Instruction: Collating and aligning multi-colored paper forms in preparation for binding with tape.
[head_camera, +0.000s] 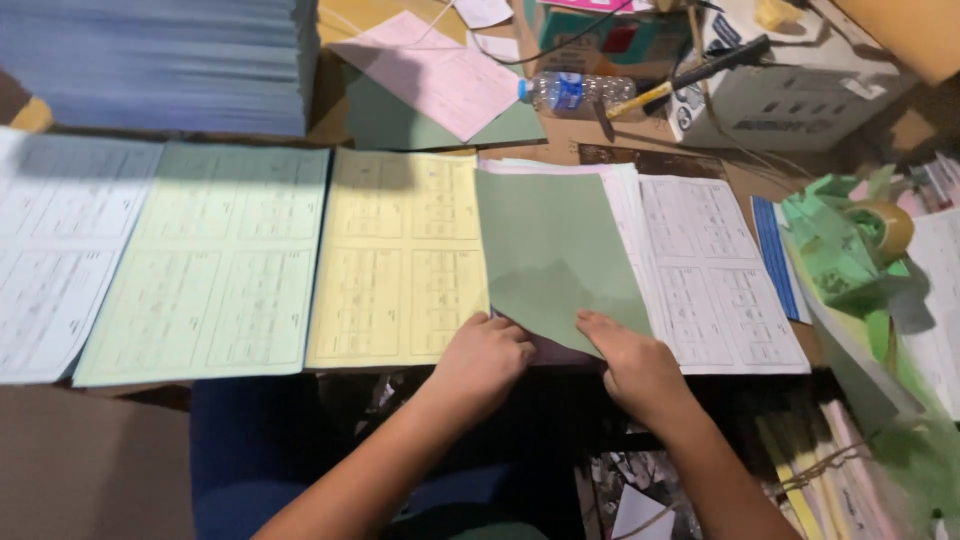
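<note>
Both hands are on a plain green sheet (550, 255), matte and smooth, lying skewed on top of a white stack (720, 280) of printed forms. The left hand (485, 360) has its fingers curled down on the sheet's lower left corner, pinching the edge as far as I can tell. The right hand (630, 365) lies flatter, fingertips pressing the lower edge, nothing really gripped. Left of that there's a row of thin rectangular form sheets laid side by side: yellow (400, 260), pale green (215, 270), bluish-white (55, 250). A clear plastic bottle (575, 92) lies on its side behind, by a cardboard box (790, 95). A roll of tape (885, 228) sits at right.
</note>
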